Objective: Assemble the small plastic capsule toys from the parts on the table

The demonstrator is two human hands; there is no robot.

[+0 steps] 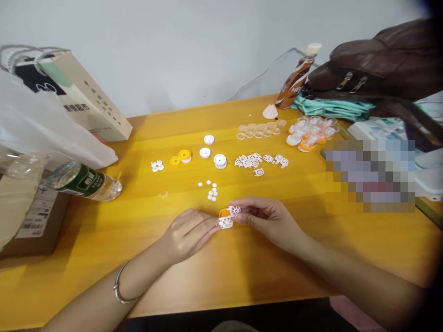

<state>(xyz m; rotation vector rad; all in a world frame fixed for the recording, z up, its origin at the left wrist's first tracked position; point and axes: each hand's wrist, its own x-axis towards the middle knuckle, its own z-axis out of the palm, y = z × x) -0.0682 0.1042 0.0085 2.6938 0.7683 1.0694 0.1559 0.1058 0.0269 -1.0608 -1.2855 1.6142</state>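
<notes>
My left hand (188, 235) pinches a small assembly: a round orange plastic piece (224, 213) with a white openwork plastic piece (225, 223) at its near side. Thumb and fingers of my right hand (273, 223) are closed on a second white openwork piece (235, 210), which meets the orange piece at its right edge. Whether the two are joined there I cannot tell. Just beyond my hands lie several small white discs (212, 191). Farther back is a pile of similar openwork pieces (249, 160), beside white round wheel-like parts (220, 160) and orange round parts (184, 155).
Clear cups (259, 130) in rows and a cluster of clear-topped orange pieces (311, 131) sit at the back right. A brown bottle (296, 78) and dark bag (384, 60) stand behind. On the left are a lying water bottle (86, 181), a paper bag (88, 99) and a cardboard box (38, 226).
</notes>
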